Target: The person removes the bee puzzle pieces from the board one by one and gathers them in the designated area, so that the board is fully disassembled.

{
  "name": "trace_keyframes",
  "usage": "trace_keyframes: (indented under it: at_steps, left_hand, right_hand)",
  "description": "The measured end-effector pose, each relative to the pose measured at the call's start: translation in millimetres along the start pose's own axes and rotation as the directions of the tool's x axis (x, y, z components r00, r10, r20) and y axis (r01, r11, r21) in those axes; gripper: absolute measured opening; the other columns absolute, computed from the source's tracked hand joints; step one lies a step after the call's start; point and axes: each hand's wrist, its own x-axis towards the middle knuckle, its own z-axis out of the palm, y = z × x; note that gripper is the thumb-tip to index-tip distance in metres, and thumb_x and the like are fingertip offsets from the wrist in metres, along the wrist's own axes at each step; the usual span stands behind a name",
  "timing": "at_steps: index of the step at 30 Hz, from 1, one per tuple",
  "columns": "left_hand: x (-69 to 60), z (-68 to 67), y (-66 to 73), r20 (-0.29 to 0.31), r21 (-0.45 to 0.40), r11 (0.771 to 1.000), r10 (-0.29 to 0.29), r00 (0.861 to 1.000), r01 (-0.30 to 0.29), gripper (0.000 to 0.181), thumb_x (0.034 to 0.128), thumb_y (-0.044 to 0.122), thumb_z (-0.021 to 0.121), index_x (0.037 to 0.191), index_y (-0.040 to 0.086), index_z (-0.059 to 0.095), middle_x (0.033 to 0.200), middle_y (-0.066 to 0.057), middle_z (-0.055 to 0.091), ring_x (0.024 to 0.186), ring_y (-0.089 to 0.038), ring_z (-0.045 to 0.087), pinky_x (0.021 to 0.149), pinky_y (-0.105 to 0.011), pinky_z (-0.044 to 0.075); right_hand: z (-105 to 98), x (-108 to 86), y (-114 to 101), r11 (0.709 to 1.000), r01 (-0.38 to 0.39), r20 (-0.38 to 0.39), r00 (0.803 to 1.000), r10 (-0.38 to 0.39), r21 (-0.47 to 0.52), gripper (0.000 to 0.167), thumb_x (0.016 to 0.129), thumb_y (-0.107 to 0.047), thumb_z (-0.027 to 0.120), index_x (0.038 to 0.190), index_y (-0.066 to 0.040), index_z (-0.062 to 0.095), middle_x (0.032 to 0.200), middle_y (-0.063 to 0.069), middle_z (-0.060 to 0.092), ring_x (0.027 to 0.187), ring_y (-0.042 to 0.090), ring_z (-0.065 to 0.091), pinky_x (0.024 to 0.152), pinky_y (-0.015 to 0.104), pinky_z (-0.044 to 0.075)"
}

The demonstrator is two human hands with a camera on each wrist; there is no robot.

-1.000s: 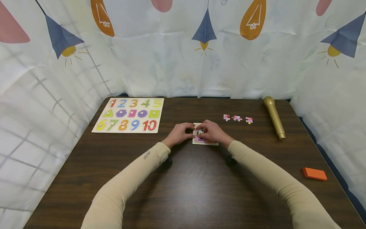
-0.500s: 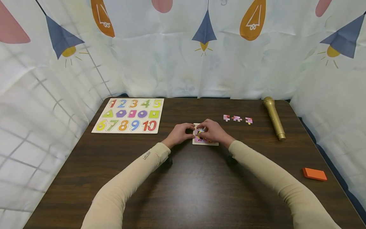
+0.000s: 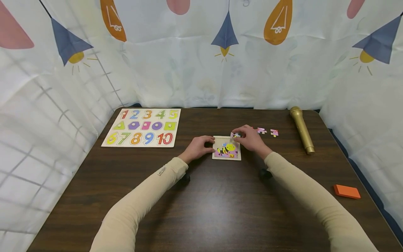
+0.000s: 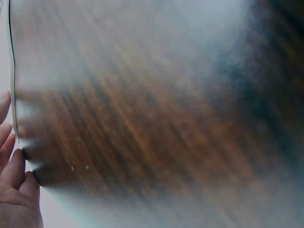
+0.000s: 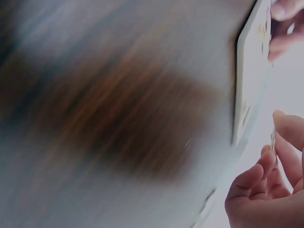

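Observation:
A small wooden puzzle tray [image 3: 221,138] with a bee picture lies flat at mid-table; its upper strip shows bare wood. My left hand [image 3: 197,148] holds its left edge, thumb and index finger set apart along it. Just off the tray's upper right corner, my right hand [image 3: 252,140] pinches a puzzle piece [image 3: 236,134] between thumb and fingers. In the right wrist view that piece [image 5: 273,140] appears edge-on, above the table. Only part of the left hand [image 4: 19,190] shows at the left border of the left wrist view.
Loose pink puzzle pieces lie beyond the right hand, one [image 3: 261,130] beside another [image 3: 274,133]. A number-and-shape board [image 3: 140,135] occupies the back left. At the right are a gold microphone [image 3: 302,130] and an orange block [image 3: 346,191]. Patterned curtains hang around the table.
My right hand has moved right and slightly back from over the tray, carrying a puzzle piece and uncovering the bee picture. My left hand has stayed at the tray's left edge.

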Motion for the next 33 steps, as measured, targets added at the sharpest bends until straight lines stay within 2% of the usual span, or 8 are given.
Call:
trace_keyframes:
  at_steps: [5, 11, 15, 19, 24, 26, 30, 33]
  left_hand:
    - [0.2, 0.1, 0.5, 0.003, -0.002, 1.000, -0.002, 1.000, 0.002, 0.038, 0.0872, 0.021, 0.075, 0.121, 0.005, 0.068, 0.136, -0.008, 0.059, 0.130, -0.023, 0.051, 0.111, -0.038, 0.036]
    - [1.1, 0.3, -0.1, 0.009, -0.002, 1.000, -0.003, 1.000, 0.003, 0.038, 0.0877, 0.022, 0.075, 0.121, 0.005, 0.068, 0.136, -0.007, 0.059, 0.130, -0.023, 0.050, 0.111, -0.039, 0.035]
    - [0.6, -0.1, 1.0, 0.011, -0.005, 1.000, -0.005, 1.000, 0.005, 0.039, 0.0877, 0.022, 0.075, 0.122, 0.005, 0.068, 0.136, -0.008, 0.059, 0.130, -0.023, 0.050, 0.111, -0.039, 0.035]
    - [0.2, -0.8, 1.9, 0.009, -0.007, 1.000, -0.012, 1.000, 0.012, 0.039, 0.0878, 0.022, 0.075, 0.122, 0.005, 0.068, 0.136, -0.007, 0.059, 0.131, -0.023, 0.050, 0.112, -0.039, 0.035]
    - [0.3, -1.2, 2.3, 0.006, -0.009, 1.000, -0.014, 1.000, 0.014, 0.038, 0.0878, 0.022, 0.075, 0.122, 0.006, 0.068, 0.136, -0.007, 0.059, 0.130, -0.022, 0.050, 0.112, -0.038, 0.035]
    - [0.0, -1.2, 2.5, 0.006, -0.009, 1.000, -0.014, 1.000, 0.014, 0.038, 0.0878, 0.021, 0.075, 0.122, 0.006, 0.068, 0.136, -0.007, 0.059, 0.130, -0.022, 0.050, 0.112, -0.039, 0.035]
    - [-0.6, -1.2, 2.6, 0.004, -0.006, 1.000, -0.009, 1.000, 0.009, 0.038, 0.0875, 0.021, 0.075, 0.122, 0.005, 0.068, 0.136, -0.008, 0.059, 0.130, -0.023, 0.050, 0.111, -0.039, 0.035]
    - [-0.4, -0.7, 1.9, 0.006, 0.000, 1.000, -0.006, 1.000, 0.006, 0.038, 0.0874, 0.021, 0.075, 0.122, 0.005, 0.068, 0.136, -0.008, 0.059, 0.130, -0.023, 0.050, 0.111, -0.039, 0.035]
  right_hand:
    - [-13, -5.3, 19, 0.996, -0.080, -0.037, 0.996, 0.081, 0.029, 0.033, 0.094, -0.022, 0.067, 0.123, -0.008, 0.066, 0.123, 0.015, 0.055, 0.094, 0.030, 0.051, 0.080, 0.041, 0.046]
    - [-23, -10.0, 38, 0.994, -0.110, -0.022, 0.994, 0.109, -0.030, 0.035, 0.094, -0.022, 0.067, 0.124, -0.005, 0.065, 0.126, 0.019, 0.055, 0.105, 0.033, 0.050, 0.093, 0.049, 0.043]
    - [-27, -12.3, 44, 0.992, -0.114, 0.001, 0.994, 0.114, -0.062, 0.037, 0.093, -0.021, 0.067, 0.125, -0.002, 0.065, 0.127, 0.021, 0.057, 0.116, 0.036, 0.050, 0.102, 0.053, 0.039]
    - [-29, -12.9, 46, 0.993, -0.085, 0.019, 0.996, 0.087, -0.085, 0.037, 0.093, -0.018, 0.067, 0.123, 0.001, 0.064, 0.124, 0.022, 0.060, 0.118, 0.038, 0.051, 0.103, 0.055, 0.038]
    - [-28, -9.6, 47, 0.992, -0.068, 0.024, 0.997, 0.071, -0.102, 0.037, 0.093, -0.017, 0.066, 0.124, 0.002, 0.064, 0.125, 0.023, 0.060, 0.129, 0.040, 0.043, 0.109, 0.055, 0.032]
    - [-27, -8.5, 47, 0.992, -0.060, 0.021, 0.998, 0.063, -0.109, 0.037, 0.092, -0.017, 0.066, 0.124, 0.003, 0.064, 0.125, 0.023, 0.060, 0.129, 0.040, 0.043, 0.109, 0.055, 0.032]
    - [-25, -7.8, 49, 0.992, -0.048, 0.017, 0.999, 0.050, -0.120, 0.037, 0.092, -0.017, 0.067, 0.123, 0.003, 0.064, 0.122, 0.022, 0.061, 0.115, 0.037, 0.050, 0.101, 0.053, 0.039]
    - [-25, -8.1, 50, 0.992, -0.036, 0.012, 0.999, 0.037, -0.123, 0.037, 0.092, -0.017, 0.067, 0.123, 0.004, 0.064, 0.121, 0.022, 0.062, 0.113, 0.036, 0.051, 0.100, 0.053, 0.040]
